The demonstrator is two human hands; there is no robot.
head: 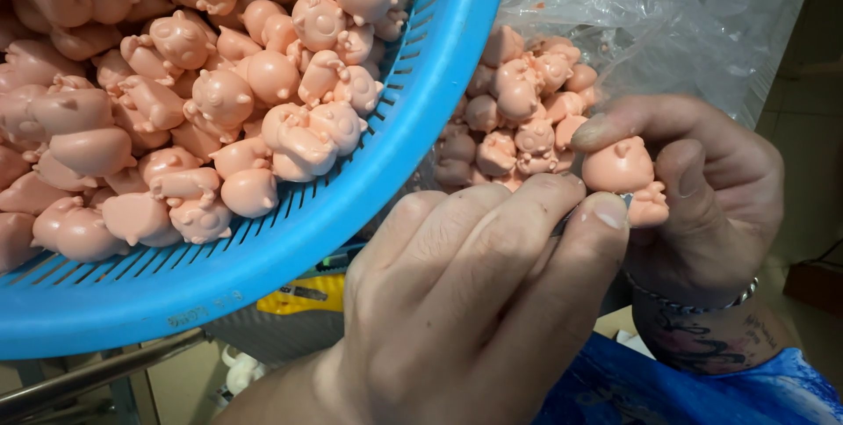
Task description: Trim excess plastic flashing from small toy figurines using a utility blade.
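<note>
Right hand [702, 205] pinches 1 pink figurine [622, 170] between thumb and fingers, in front of bag. Left hand [492, 302] clenched on thin tool, mostly hidden, tip at figurine base. Clear plastic bag [667, 12] holds small heap of figurines; blue basket [421, 126] piled full, so judging most work left. Basket rim crowds left hand.

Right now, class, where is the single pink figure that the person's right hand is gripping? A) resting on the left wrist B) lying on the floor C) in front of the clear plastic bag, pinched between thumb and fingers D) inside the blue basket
C: the right hand pinches the pink figure between thumb and fingers, in front of the clear plastic bag, outside the blue basket; the left hand meets it from below.
</note>
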